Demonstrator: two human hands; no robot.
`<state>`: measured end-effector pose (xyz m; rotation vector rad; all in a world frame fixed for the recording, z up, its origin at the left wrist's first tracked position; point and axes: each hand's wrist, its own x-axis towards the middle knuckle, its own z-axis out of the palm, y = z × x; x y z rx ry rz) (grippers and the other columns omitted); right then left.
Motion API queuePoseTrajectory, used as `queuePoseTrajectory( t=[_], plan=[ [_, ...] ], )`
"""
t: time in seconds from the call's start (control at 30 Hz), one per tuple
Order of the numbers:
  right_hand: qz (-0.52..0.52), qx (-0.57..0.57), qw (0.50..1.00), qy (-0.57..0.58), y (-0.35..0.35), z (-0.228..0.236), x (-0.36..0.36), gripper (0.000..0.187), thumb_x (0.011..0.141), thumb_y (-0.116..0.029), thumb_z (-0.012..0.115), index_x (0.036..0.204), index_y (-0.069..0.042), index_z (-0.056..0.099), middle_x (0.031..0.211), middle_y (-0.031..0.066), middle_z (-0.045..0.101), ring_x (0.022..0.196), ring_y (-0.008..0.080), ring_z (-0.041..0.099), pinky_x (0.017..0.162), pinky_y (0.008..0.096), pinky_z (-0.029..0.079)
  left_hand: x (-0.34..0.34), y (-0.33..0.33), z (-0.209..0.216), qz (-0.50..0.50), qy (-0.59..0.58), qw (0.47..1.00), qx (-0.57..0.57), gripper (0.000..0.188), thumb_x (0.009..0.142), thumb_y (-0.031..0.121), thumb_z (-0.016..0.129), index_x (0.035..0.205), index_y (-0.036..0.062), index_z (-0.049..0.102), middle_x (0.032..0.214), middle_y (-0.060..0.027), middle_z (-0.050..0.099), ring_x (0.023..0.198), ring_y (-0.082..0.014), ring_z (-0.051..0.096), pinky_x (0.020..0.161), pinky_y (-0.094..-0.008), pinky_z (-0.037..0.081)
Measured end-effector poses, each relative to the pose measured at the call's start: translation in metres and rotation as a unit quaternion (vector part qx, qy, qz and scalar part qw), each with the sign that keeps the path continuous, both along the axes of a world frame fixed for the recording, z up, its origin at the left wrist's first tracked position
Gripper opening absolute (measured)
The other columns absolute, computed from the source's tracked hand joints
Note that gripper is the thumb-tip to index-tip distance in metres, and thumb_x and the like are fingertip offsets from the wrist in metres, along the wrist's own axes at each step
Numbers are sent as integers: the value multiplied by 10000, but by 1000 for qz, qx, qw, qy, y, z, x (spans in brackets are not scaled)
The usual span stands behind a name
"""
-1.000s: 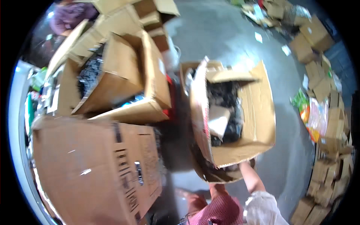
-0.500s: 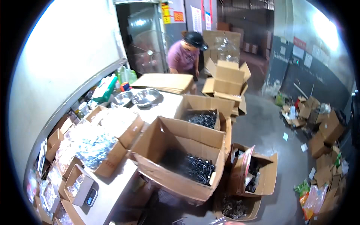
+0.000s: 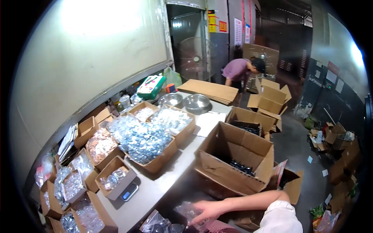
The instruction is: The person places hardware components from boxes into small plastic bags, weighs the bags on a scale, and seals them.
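My right hand (image 3: 208,211) reaches in from the lower right, its white-sleeved arm stretched leftward. Its fingers are curled on a clear plastic bag (image 3: 185,209) beside the table's front edge. Just left of it, at the lower rim, is another clear bag (image 3: 159,223) with dark round pieces inside. A red checked cloth (image 3: 223,227) shows below my wrist. Behind the arm stands a big open carton (image 3: 233,186) with black metal-like parts (image 3: 241,167) at its bottom. My left hand is out of the picture.
On the white table (image 3: 151,194) sit several open boxes of small clear-bagged parts (image 3: 145,141), a small scale (image 3: 130,192), two steel bowls (image 3: 196,103) and flat cardboard (image 3: 210,90). A co-worker (image 3: 239,70) bends beside an open carton (image 3: 272,99). Scrap cardboard (image 3: 345,155) lies at right.
The view has swung left, so the table and cartons sit further right. My right arm has come in and its hand is on the clear bag. The co-worker has bent lower.
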<state>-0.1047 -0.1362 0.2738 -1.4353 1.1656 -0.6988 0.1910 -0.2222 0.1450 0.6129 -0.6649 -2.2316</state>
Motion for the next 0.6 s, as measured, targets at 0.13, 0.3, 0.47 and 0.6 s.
queuePoseTrajectory(
  t=[0.13,0.3,0.47,0.6],
  plan=[
    [47,-43,997,-46,-65,21,-14,418,870,-277,700,1163,-14,559,915,73,659,837,138,593,752,312,491,-3,-34,34,66,-34,997,-16,463,887,204,498,1306,10,533,1277,-163,566,1147,-336,551,972,-443,453],
    [135,-11,986,-99,-126,55,-63,462,924,-260,663,1279,-2,517,922,57,669,841,140,629,749,290,506,-30,-101,62,130,-41,990,-39,491,876,280,517,1297,28,544,1252,-154,588,1107,-339,580,936,-461,484],
    [172,-50,983,25,-179,72,-148,334,823,-168,656,1123,-57,561,849,66,658,761,162,642,674,324,515,-81,-179,96,156,-39,984,-77,524,866,356,537,1288,46,556,1227,-145,611,1067,-342,608,899,-479,515],
    [-12,43,998,-38,-239,66,-249,590,809,-269,784,1311,-61,552,965,90,689,847,170,671,745,335,560,-131,-242,116,133,-28,984,-118,553,857,417,553,1280,61,565,1206,-137,629,1035,-344,631,869,-493,540]
  ],
)
